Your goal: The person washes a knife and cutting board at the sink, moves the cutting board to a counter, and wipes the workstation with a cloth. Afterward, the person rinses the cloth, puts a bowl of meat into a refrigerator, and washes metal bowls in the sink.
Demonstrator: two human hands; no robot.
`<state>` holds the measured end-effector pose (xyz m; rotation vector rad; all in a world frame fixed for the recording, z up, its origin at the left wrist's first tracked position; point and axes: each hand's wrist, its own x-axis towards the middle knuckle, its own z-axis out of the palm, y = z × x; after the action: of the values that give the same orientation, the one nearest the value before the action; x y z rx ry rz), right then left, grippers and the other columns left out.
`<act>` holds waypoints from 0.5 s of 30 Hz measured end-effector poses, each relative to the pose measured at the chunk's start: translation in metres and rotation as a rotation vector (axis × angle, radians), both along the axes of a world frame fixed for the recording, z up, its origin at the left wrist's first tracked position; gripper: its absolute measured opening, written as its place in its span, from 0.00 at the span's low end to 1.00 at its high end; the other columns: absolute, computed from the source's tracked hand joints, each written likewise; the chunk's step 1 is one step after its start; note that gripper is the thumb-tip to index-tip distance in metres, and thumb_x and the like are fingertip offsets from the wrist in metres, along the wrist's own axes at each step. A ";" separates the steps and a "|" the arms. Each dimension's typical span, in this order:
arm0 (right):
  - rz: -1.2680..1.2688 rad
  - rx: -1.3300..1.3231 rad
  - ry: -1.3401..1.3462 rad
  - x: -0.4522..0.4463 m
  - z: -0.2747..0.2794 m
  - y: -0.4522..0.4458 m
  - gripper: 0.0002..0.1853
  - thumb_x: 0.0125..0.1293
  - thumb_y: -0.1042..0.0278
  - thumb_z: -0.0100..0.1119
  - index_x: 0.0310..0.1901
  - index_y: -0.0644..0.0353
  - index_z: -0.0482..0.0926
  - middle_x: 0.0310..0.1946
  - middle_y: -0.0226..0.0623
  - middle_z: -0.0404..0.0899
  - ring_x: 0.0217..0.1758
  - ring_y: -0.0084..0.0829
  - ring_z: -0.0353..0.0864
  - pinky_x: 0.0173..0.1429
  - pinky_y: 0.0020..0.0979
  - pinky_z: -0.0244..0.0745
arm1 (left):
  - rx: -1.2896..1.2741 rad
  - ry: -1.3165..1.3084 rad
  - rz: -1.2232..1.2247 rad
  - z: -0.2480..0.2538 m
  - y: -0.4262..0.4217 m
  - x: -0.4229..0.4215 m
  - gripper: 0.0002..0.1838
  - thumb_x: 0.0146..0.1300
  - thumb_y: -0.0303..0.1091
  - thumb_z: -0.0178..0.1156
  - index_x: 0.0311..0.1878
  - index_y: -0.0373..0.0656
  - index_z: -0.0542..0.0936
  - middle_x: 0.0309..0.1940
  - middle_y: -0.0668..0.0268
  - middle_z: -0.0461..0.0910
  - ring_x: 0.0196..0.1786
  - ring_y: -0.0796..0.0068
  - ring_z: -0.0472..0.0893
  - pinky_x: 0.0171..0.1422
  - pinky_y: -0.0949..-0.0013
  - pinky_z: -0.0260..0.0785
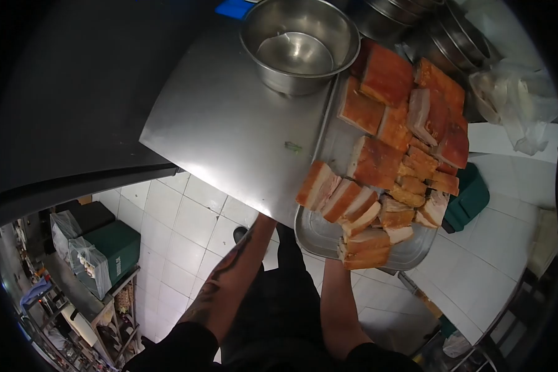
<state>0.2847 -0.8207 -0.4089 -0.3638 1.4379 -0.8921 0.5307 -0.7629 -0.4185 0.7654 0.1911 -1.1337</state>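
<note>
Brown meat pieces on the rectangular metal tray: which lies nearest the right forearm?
The golden-brown meat block overlapping the tray's lower rim, just above the right forearm; the other pieces lie farther up.

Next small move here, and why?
Probably slide the nearest meat piece inward on the tray: in this view it overlaps the near rim, while bare tray shows to its left. Both hands are hidden, so what their fingers hold can't be told.

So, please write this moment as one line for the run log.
hands: both hidden | left forearm: runs under table | right forearm: runs under tray | tray: holds meat | bowl: on table
</note>
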 end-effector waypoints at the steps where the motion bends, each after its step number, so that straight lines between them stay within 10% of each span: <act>1: 0.002 0.003 -0.003 0.000 -0.002 0.001 0.29 0.76 0.52 0.44 0.72 0.58 0.62 0.66 0.41 0.70 0.60 0.44 0.79 0.67 0.49 0.73 | 0.027 0.089 -0.012 0.010 -0.008 0.005 0.30 0.76 0.55 0.45 0.69 0.42 0.68 0.62 0.60 0.75 0.65 0.62 0.74 0.61 0.53 0.74; 9: 0.074 -0.001 -0.002 0.032 -0.006 0.003 0.29 0.77 0.51 0.41 0.73 0.58 0.59 0.68 0.42 0.68 0.61 0.45 0.79 0.67 0.50 0.73 | 0.124 -0.153 -0.160 0.087 0.031 0.043 0.34 0.78 0.57 0.42 0.73 0.38 0.64 0.69 0.58 0.70 0.71 0.61 0.70 0.75 0.55 0.62; 13: 0.222 -0.036 0.008 0.053 0.008 -0.026 0.30 0.78 0.51 0.40 0.74 0.57 0.58 0.69 0.42 0.67 0.61 0.45 0.79 0.67 0.50 0.73 | 0.360 -0.199 -0.209 0.127 0.162 0.036 0.44 0.76 0.65 0.35 0.79 0.35 0.50 0.81 0.56 0.48 0.82 0.54 0.49 0.83 0.50 0.42; 15: 0.331 -0.039 -0.002 0.063 0.016 -0.040 0.30 0.78 0.51 0.39 0.75 0.57 0.58 0.70 0.42 0.67 0.61 0.46 0.79 0.67 0.51 0.73 | 0.546 -0.232 -0.195 0.147 0.256 0.027 0.43 0.75 0.64 0.43 0.79 0.38 0.54 0.80 0.59 0.54 0.81 0.55 0.53 0.81 0.48 0.49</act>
<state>0.3474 -0.8611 -0.3934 -0.6104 1.3120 -0.6514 0.5577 -0.5069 -0.2711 1.4179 0.2373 -1.1772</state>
